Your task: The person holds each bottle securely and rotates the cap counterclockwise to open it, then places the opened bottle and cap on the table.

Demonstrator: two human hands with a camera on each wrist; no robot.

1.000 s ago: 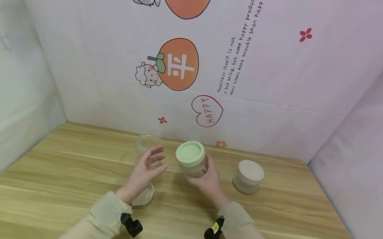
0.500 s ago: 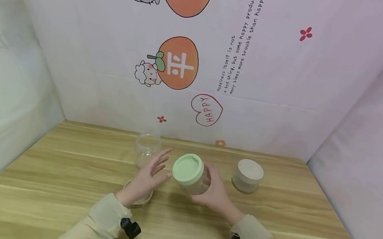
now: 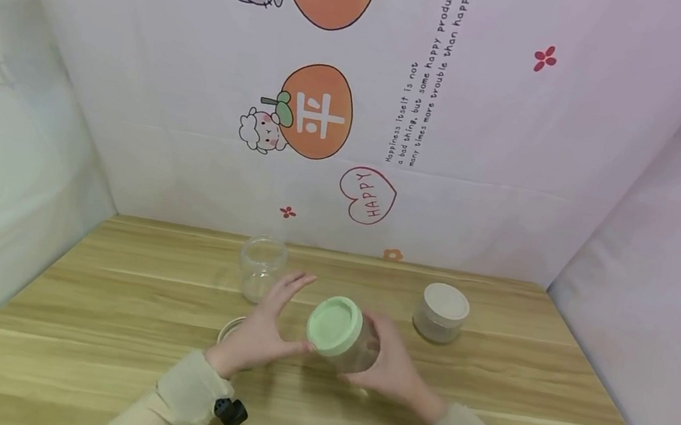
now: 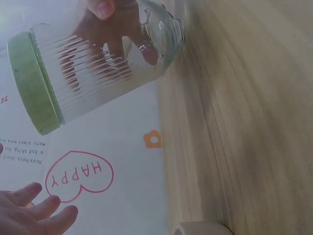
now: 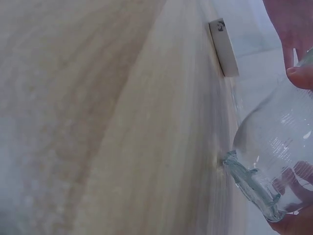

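Observation:
A clear jar with a pale green lid point(image 3: 333, 325) is tilted above the table, its lid end toward the left hand. My right hand point(image 3: 393, 367) grips the jar's body point(image 4: 102, 68), fingers and thumb around the glass. My left hand point(image 3: 259, 336) is at the lid's left side, fingers straight and spread, thumb tip right at the lid's edge. In the left wrist view its fingers point(image 4: 44, 210) are apart from the glass. The right wrist view shows the jar's base point(image 5: 254, 191) close over the wood.
An open clear jar point(image 3: 262, 267) stands at the back left. A loose whitish lid point(image 3: 228, 330) lies partly hidden behind the left hand. A low jar with a white lid point(image 3: 442, 312) stands at the back right. Printed cloth point(image 3: 465, 216) walls the wooden table point(image 3: 131, 328).
My right hand has brought the green-lidded jar nearer the body and tilted its lid toward the left. My left hand has shifted right to the lid, spreading its thumb and fingers wider.

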